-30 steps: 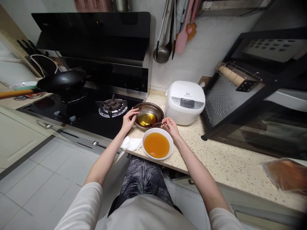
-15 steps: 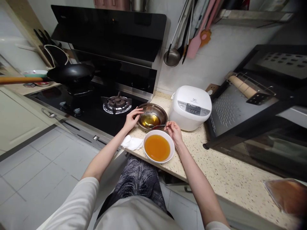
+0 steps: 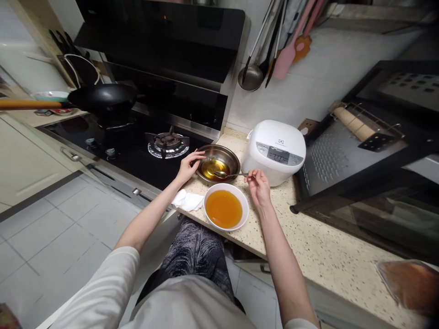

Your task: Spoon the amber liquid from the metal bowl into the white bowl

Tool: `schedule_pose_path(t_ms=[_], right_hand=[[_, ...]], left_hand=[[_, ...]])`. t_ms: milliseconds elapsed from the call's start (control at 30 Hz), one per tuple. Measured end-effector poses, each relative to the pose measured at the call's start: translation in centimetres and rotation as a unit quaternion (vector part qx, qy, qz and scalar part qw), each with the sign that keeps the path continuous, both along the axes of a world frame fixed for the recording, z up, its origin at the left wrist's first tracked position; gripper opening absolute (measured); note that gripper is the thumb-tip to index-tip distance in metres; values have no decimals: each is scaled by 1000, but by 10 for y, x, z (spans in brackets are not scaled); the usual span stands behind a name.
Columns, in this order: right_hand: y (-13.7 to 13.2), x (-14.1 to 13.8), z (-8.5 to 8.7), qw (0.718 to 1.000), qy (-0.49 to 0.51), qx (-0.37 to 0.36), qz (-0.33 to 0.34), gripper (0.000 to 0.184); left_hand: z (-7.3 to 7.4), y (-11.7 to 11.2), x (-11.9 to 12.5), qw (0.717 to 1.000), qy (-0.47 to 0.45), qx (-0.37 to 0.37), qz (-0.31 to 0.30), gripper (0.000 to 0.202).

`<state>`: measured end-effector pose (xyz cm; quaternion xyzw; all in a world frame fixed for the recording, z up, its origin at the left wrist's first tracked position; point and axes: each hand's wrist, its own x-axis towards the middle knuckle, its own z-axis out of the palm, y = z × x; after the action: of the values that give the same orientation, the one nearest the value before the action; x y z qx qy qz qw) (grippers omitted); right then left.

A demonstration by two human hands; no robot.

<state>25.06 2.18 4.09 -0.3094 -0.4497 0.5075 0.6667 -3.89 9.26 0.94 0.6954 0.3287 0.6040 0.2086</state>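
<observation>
A steel bowl (image 3: 233,157) with a pool of clear yellow oil in it stands on the counter. My left hand (image 3: 188,167) grips its left rim, fingers over the edge and thumb below. Between the fingertips of my right hand (image 3: 259,185) is the handle of a metal spoon (image 3: 222,174), which reaches leftward over the bowl's rim. The spoon's head is low in the bowl, at the oil. In front, close to the counter's edge, is a white bowl (image 3: 244,212) filled with orange-brown liquid. A crumpled white cloth (image 3: 188,201) lies to its left.
A white rice cooker (image 3: 276,151) stands right behind my right hand. To the left is a black gas hob with a burner (image 3: 168,142) and a wok (image 3: 103,98) whose wooden handle points left. A black oven (image 3: 377,183) fills the right side. Utensils hang on the wall.
My right hand has moved right and drawn the spoon with it, and its head now shows more clearly over the oil. My left hand stays at the steel bowl's rim.
</observation>
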Motion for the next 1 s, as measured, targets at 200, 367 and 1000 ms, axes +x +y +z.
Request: schedule_pose_path(t_ms=[200, 367, 1000], right_hand=[[-3, 13, 11, 999, 27, 6, 22, 32], [-6, 21, 16, 999, 5, 9, 39, 35], [-27, 25, 37, 988, -58, 85, 113, 34]], left_hand=[[0, -1, 0, 1000, -2, 3, -1, 21], [1, -1, 1, 1000, -7, -7, -5, 21], [2, -2, 0, 1000, 4, 17, -10, 22]])
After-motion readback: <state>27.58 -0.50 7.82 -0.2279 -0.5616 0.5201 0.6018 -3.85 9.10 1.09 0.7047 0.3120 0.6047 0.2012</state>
